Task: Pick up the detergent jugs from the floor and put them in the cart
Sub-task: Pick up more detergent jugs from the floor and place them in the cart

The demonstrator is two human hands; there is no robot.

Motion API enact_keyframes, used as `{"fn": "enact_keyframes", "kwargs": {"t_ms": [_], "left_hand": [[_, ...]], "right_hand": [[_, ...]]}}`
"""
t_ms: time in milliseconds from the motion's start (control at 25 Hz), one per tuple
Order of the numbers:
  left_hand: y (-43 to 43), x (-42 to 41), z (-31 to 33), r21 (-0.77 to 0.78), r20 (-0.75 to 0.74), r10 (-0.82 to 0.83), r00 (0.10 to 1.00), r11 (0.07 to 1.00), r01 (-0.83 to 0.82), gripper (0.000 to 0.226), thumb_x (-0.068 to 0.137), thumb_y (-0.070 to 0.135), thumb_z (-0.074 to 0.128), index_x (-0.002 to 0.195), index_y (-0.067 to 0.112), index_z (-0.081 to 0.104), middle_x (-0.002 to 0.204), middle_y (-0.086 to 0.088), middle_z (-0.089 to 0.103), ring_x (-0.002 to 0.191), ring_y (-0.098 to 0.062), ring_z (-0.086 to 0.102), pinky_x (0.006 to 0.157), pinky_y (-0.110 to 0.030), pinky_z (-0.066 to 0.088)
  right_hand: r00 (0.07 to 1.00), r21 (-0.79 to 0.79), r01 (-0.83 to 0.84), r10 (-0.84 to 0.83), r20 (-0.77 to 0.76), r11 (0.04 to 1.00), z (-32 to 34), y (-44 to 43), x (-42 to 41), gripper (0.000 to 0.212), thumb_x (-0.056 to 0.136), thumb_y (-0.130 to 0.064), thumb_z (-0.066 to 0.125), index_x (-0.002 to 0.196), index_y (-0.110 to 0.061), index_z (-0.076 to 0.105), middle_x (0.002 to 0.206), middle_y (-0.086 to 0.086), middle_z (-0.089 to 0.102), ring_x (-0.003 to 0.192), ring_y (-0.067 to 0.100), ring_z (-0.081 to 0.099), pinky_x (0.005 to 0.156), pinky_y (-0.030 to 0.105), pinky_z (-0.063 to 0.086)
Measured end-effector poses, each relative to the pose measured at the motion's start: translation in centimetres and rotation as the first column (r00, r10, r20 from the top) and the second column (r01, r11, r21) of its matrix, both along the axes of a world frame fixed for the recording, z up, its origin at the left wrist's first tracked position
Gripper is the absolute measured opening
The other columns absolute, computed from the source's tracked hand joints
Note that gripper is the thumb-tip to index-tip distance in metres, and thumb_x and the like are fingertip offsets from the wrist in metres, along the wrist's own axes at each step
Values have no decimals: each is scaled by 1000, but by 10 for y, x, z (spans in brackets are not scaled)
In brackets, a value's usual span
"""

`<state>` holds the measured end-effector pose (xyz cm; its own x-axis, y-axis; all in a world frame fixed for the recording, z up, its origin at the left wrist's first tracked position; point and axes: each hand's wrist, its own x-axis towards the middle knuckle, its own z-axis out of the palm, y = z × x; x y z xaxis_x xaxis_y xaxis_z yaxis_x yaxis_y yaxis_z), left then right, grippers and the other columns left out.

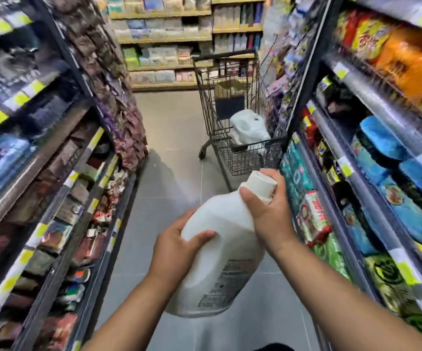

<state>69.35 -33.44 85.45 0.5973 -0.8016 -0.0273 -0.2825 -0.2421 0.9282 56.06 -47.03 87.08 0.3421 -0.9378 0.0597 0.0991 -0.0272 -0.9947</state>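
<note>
Both hands carry one white detergent jug (pixel 220 252), tilted, cap (pixel 260 184) pointing away from the person. Right hand (pixel 268 211) wraps the neck just below the cap. Left hand (pixel 177 245) clasps the jug's body, thumb on top. Beyond the right hand stands the wire cart (pixel 232 117); a second white jug (pixel 249 129) lies inside its basket.
</note>
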Motion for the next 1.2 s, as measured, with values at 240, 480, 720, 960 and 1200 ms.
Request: {"fn": "enact_keyframes", "kwargs": {"t_ms": [240,480,720,960,1200], "left_hand": [[-174,50,-2,12,25,-142,990,990,142,41,76,28,78,103,53,59,94,47,60,91,27,53,75,4,35],[-334,86,8,22,94,-161,982,987,160,38,76,41,74,109,54,61,102,36,66,96,16,59,80,-6,43],[-468,133,12,33,112,-207,972,978,205,41,78,38,74,117,47,63,100,35,65,93,25,53,73,3,36],[-601,213,-2,76,108,-366,924,930,359,47,74,50,73,120,45,62,106,30,66,99,13,59,81,-8,46],[-725,292,-9,183,114,-554,825,828,530,54,63,62,70,115,55,56,109,26,62,101,0,60,84,-14,46]], "right_hand": [[992,0,127,-127,5,992,-13,-159,37,53,70,-35,72,117,-34,48,96,-11,61,76,-5,59,74,22,49],[991,-28,133,-133,9,991,-6,-318,69,58,72,-34,72,123,-24,46,104,-11,60,77,-11,57,69,9,45],[984,-15,177,-176,28,984,-4,-444,111,54,74,-34,74,120,-30,46,104,-8,60,86,2,60,72,18,49],[940,19,339,-339,48,941,-23,-549,173,61,70,-39,75,122,-29,45,104,-5,59,79,-4,61,68,16,49],[837,66,540,-543,61,839,-41,-632,237,60,67,-42,78,117,-32,46,101,-8,60,79,-3,61,71,20,51]]}}
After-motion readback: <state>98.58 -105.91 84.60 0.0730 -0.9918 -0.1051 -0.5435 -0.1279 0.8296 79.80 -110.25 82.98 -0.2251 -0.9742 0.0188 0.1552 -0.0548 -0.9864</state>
